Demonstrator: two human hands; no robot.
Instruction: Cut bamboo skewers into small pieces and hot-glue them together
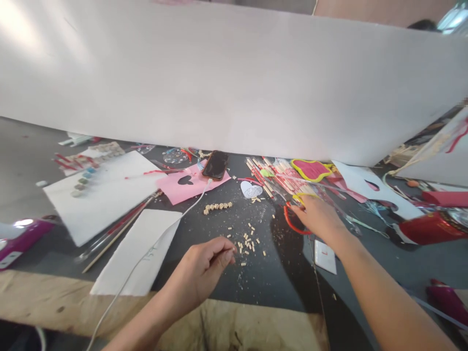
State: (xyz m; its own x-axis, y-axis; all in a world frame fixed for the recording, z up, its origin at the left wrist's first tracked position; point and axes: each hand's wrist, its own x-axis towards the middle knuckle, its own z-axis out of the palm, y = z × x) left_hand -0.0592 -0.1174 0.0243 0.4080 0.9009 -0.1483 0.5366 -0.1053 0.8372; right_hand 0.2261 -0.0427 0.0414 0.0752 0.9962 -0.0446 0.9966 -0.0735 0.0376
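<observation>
My left hand (pixel 209 265) is closed in a pinch beside several small cut wooden pieces (pixel 248 243) on the dark table; what it holds, if anything, is hidden. My right hand (pixel 316 214) reaches forward to the red and yellow handles of scissors (pixel 292 222), its fingers at the loops, partly hidden. Past that hand lie red-tipped wooden sticks (pixel 266 181) in a loose pile. Between the hands and the phone, a short row of joined wooden pieces (pixel 218 208) rests near a white heart cutout (pixel 251 189).
A phone (pixel 216 165) with a white cable lies on pink paper (pixel 171 185). White sheets (pixel 135 253) and brushes are at left, a red can (pixel 433 226) at right. A white board (pixel 226 73) stands behind. A small white card (pixel 325 257) sits by my right forearm.
</observation>
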